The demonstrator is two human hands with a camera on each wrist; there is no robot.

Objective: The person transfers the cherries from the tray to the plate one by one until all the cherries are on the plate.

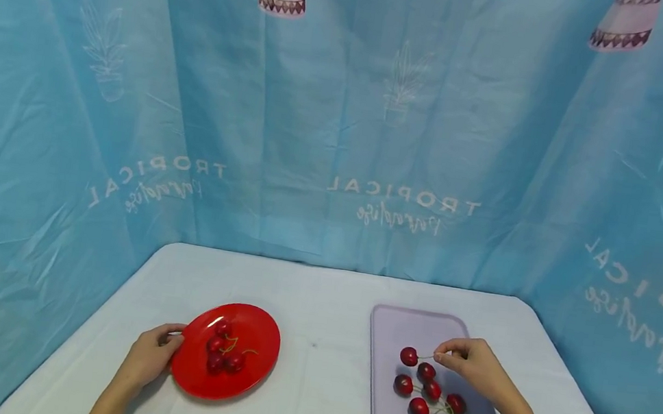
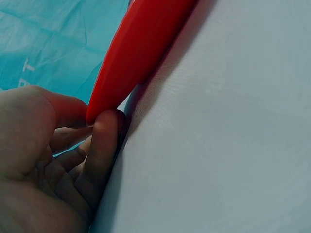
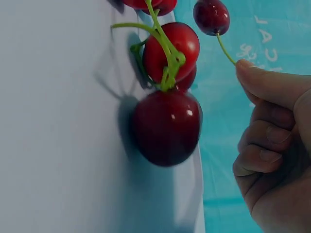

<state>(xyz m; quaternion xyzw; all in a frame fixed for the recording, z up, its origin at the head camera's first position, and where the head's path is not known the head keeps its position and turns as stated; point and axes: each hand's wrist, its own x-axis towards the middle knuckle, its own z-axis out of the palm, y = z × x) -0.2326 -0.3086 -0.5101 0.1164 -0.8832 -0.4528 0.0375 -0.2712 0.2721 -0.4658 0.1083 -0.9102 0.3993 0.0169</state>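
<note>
Cherry (image 1: 409,356) points L on my head cam, stem (image 1: 426,357) approx. L-R, pinched by curled R hand (image 1: 475,366) (L hand (image 1: 148,354) pinches plate (image 1: 222,387)).

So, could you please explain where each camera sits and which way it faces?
Head: on the head, facing forward and down at red plate and lilac tray; left hand, right hand and forearms show.
Left wrist: on that wrist, facing the left hand pinching the red plate's rim.
Right wrist: on that wrist, facing the right hand holding a cherry by its stem.
Head and right wrist share that cherry.
</note>
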